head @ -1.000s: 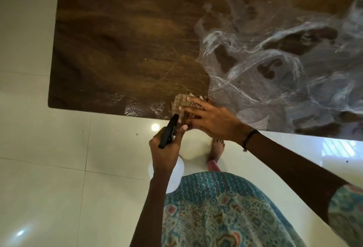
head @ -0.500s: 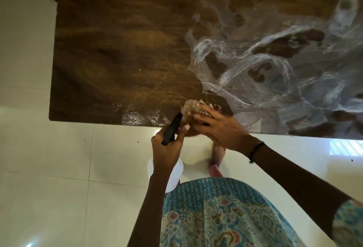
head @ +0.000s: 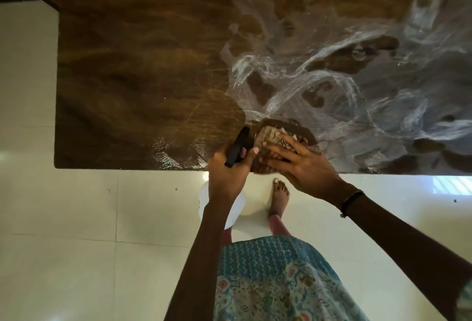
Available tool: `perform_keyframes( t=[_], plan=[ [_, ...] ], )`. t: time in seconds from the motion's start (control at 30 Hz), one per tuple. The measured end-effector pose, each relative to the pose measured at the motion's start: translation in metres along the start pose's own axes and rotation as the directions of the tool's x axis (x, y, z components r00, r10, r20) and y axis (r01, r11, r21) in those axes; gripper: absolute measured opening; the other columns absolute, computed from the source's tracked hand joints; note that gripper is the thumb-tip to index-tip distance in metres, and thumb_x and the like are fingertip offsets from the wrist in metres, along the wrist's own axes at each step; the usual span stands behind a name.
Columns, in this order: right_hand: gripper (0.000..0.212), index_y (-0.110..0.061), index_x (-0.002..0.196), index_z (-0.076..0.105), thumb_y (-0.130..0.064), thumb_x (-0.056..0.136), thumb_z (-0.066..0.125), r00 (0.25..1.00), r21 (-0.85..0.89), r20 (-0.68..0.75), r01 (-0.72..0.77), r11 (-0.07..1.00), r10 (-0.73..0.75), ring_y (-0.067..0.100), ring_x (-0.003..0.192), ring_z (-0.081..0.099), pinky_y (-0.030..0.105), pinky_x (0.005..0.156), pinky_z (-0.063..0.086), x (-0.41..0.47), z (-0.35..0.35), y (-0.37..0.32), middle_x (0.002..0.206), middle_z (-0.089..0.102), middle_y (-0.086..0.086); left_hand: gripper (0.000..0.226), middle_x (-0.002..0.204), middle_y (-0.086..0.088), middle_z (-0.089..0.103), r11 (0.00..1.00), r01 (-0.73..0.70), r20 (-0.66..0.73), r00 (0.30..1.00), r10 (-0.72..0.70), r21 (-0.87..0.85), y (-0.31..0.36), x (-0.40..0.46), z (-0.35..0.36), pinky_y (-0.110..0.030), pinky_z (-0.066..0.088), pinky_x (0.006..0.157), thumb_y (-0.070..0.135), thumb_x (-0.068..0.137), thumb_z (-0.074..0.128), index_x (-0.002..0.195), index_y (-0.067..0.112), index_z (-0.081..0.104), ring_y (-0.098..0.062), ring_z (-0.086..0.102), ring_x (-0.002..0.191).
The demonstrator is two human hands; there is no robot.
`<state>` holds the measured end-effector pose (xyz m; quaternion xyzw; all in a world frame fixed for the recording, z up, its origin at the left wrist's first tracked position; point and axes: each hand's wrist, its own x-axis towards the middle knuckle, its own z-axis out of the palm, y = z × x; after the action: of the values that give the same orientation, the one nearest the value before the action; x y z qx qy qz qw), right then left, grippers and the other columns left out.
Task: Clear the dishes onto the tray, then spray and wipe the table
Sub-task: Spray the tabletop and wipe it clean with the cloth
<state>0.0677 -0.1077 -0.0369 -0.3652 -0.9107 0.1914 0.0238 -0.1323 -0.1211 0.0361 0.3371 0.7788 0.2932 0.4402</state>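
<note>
Cloth (head: 267, 142) half-hidden under right hand (head: 304, 165)

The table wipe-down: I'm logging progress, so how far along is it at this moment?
Done: no dishes show on the table, and its right part is covered in white smeared spray film. In hand: the right hand presses a cloth at the near edge, while the left hand holds the spray bottle. Left: wiping off the streaky right side; the left part looks mostly clear already.
</note>
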Motion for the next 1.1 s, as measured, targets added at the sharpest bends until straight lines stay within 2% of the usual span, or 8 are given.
perform_keyframes(
  t=[0.07,0.17,0.3,0.43,0.57,0.77,0.93,1.1],
  plan=[
    [0.037,-0.032,0.134,0.049,-0.029,0.098,0.040,0.997,-0.008,0.031,0.077,0.997,-0.076,0.033,0.144,0.022,0.049,0.086,0.055,-0.021,-0.003,0.012,0.151,0.037,-0.001,0.023,0.072,-0.001,0.067,0.999,-0.018,0.040,0.999,0.016,0.036,0.007,0.002,0.008,-0.028,0.052,0.073,0.028,0.072,0.081,0.079,0.011,0.067,-0.016,0.064,0.070],
    [0.039,-0.030,0.134,0.052,-0.033,0.100,0.034,1.000,0.016,0.000,-0.011,1.000,0.011,0.032,0.144,0.025,0.049,0.096,0.049,-0.042,-0.012,0.026,0.150,0.039,-0.002,0.027,0.074,-0.004,0.066,0.997,-0.033,0.083,0.996,0.027,0.066,0.018,0.005,0.019,-0.029,0.051,0.069,0.030,0.072,0.081,0.082,0.010,0.065,-0.018,0.063,0.068],
    [0.038,-0.031,0.132,0.054,-0.037,0.100,0.032,0.995,0.060,-0.050,-0.082,0.995,0.085,0.031,0.141,0.032,0.047,0.093,0.052,-0.045,-0.018,0.025,0.146,0.046,-0.002,0.034,0.077,-0.011,0.063,0.978,-0.154,0.116,0.984,0.138,0.143,0.021,0.007,0.028,-0.029,0.045,0.063,0.036,0.078,0.075,0.084,0.006,0.059,-0.023,0.058,0.069],
    [0.037,-0.033,0.131,0.051,-0.037,0.099,0.034,0.992,0.087,-0.067,-0.097,0.991,0.103,0.032,0.138,0.035,0.043,0.087,0.055,-0.045,-0.018,0.023,0.144,0.048,-0.002,0.028,0.099,-0.014,0.059,0.942,-0.200,0.127,0.977,0.171,0.269,0.013,0.010,0.036,-0.033,0.042,0.074,0.028,0.083,0.069,0.096,0.006,0.057,-0.029,0.056,0.090],
    [0.037,-0.034,0.131,0.053,-0.033,0.095,0.043,0.992,0.091,-0.072,-0.098,0.991,0.104,0.031,0.138,0.035,0.040,0.084,0.055,-0.045,-0.018,0.023,0.144,0.048,-0.003,0.036,0.090,-0.013,0.066,0.962,-0.112,0.010,0.994,0.113,0.248,0.005,0.010,0.041,-0.039,0.052,0.074,0.035,0.076,0.075,0.092,0.005,0.063,-0.033,0.063,0.085],
    [0.037,-0.034,0.130,0.054,-0.034,0.095,0.042,0.991,0.103,-0.072,-0.108,0.989,0.116,0.032,0.137,0.037,0.041,0.079,0.056,-0.044,-0.017,0.022,0.143,0.049,-0.003,0.043,0.084,-0.015,0.067,0.920,-0.015,-0.097,0.994,0.058,0.393,0.015,0.005,0.048,-0.037,0.048,0.068,0.045,0.078,0.072,0.083,0.005,0.062,-0.035,0.063,0.081],
    [0.036,-0.034,0.129,0.056,-0.033,0.097,0.040,0.990,0.112,-0.078,-0.110,0.988,0.119,0.029,0.140,0.033,0.043,0.083,0.057,-0.045,-0.016,0.022,0.143,0.049,-0.004,0.037,0.075,-0.003,0.061,0.943,-0.030,0.004,1.000,0.030,0.330,0.025,0.007,0.047,-0.029,0.042,0.063,0.041,0.076,0.076,0.084,0.007,0.063,-0.022,0.058,0.070],
    [0.037,-0.035,0.130,0.055,-0.032,0.096,0.040,0.991,0.112,-0.068,-0.109,0.988,0.117,0.027,0.141,0.032,0.042,0.082,0.057,-0.045,-0.016,0.023,0.144,0.047,-0.005,0.043,0.080,-0.011,0.066,0.948,0.086,-0.049,0.996,-0.074,0.305,0.031,0.011,0.048,-0.042,0.054,0.073,0.045,0.074,0.076,0.073,0.008,0.054,-0.033,0.066,0.080]
  ],
)
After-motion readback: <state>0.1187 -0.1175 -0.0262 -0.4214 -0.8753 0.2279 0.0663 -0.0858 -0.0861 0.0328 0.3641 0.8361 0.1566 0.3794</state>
